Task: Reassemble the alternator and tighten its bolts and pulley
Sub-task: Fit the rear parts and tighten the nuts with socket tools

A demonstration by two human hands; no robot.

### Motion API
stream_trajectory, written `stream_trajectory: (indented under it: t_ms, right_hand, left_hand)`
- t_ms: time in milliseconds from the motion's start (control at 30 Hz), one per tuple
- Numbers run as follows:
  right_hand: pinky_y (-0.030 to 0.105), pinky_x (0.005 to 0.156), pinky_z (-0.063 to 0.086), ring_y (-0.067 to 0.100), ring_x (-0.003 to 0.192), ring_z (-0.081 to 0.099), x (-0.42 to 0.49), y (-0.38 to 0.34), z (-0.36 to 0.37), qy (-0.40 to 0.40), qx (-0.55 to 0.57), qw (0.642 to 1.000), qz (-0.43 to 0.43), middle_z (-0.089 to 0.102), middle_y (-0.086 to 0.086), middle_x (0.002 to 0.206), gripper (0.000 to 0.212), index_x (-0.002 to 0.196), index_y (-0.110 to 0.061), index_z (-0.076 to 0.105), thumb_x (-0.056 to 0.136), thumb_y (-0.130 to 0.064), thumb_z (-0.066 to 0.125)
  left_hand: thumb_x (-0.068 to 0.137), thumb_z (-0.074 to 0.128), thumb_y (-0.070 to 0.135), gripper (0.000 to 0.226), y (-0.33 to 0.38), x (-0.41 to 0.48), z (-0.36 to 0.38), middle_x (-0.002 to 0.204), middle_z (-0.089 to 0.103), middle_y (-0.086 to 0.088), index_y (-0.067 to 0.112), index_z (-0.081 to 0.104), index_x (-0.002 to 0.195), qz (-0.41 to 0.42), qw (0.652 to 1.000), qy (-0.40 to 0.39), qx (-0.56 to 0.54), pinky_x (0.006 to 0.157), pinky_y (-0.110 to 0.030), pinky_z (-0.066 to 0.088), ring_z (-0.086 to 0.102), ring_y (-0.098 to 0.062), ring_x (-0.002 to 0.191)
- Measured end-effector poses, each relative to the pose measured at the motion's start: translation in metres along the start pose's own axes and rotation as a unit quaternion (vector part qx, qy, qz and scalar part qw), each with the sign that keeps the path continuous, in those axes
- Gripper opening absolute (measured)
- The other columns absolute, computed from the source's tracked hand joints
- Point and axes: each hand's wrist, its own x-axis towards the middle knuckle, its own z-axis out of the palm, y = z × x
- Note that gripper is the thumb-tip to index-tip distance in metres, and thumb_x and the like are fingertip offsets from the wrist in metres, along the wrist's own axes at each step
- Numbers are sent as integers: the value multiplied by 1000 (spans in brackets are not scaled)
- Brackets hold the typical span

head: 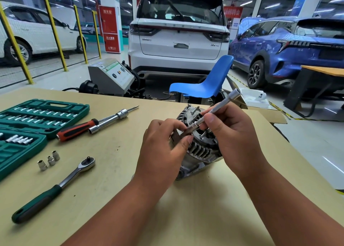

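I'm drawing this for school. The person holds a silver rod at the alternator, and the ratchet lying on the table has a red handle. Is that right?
Not quite: the ratchet lying on the table has a dark green handle, not red. The rest holds: the right hand and left hand hold the silver rod at the alternator. The head view shows it.

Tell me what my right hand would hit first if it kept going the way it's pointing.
Probably the alternator: the right hand, gripping the extension bar, points left and forward at its studded face, with the left hand close beside. Depth is unclear.
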Motion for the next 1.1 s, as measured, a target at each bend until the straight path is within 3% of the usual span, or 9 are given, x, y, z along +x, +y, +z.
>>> stream_trajectory:
  t_ms: [167, 300, 467, 600, 833, 933, 1100]
  right_hand:
    - [20, 77, 52, 12, 80, 67, -1, 1, -2, -17, 12, 1000, -15, 70, -1, 82, 13, 103, -32, 76, 94, -29, 66]
    - [16, 78, 52, 10, 81, 67, -1, 0, -3, -21, 9, 1000, -18, 70, -2, 80, 21, 109, -27, 78, 97, -24, 61]
    - [18, 79, 53, 11, 81, 68, 0, -1, -1, -17, -1, 1000, -16, 71, -4, 79, 16, 104, -32, 77, 96, -27, 64]
    - [21, 78, 53, 11, 80, 67, 0, -1, 1, -23, 14, 1000, -15, 70, -5, 80, 18, 97, -32, 76, 96, -18, 65]
    - [21, 77, 53, 12, 77, 66, 0, -1, 1, -24, 11, 1000, -12, 69, -3, 78, 13, 100, -24, 73, 96, -15, 65]
    - [18, 78, 52, 10, 78, 67, -1, -1, 1, -30, 0, 999, -13, 70, -6, 79, 19, 107, -24, 75, 97, -13, 64]
    - [21, 80, 53, 10, 82, 67, 1, -2, -1, -35, -7, 999, -10, 71, -7, 83, 17, 100, -26, 76, 96, -15, 64]
  left_hand:
    - [90, 63, 43, 17, 0, 0, 0, 105, 54, 16, 50, 61, 106, 4, 1000, 1, -3, 86, -26, 49, 56, -5, 105]
    - [92, 60, 42, 17, 2, 0, 0, 106, 53, 15, 48, 59, 108, 3, 1000, -3, 0, 90, -35, 53, 57, -9, 107]
    - [92, 74, 35, 24, 1, 0, -1, 106, 54, 17, 50, 61, 105, 4, 1000, 3, -5, 85, -25, 47, 56, -6, 107]
    - [93, 80, 28, 30, -2, 0, -1, 107, 54, 15, 49, 62, 105, -2, 1000, -1, -4, 85, -21, 45, 56, -8, 108]
    - [89, 65, 42, 18, 0, 1, 0, 104, 54, 16, 49, 63, 105, -3, 1000, -4, -10, 85, -25, 49, 57, -5, 106]
    - [90, 64, 41, 16, -1, 1, 0, 104, 54, 17, 46, 65, 106, -3, 1000, -7, -13, 85, -28, 51, 57, -6, 106]
    - [94, 74, 31, 22, -1, 0, -1, 105, 56, 14, 48, 66, 105, 2, 1000, 5, -14, 84, -24, 48, 58, -5, 105]
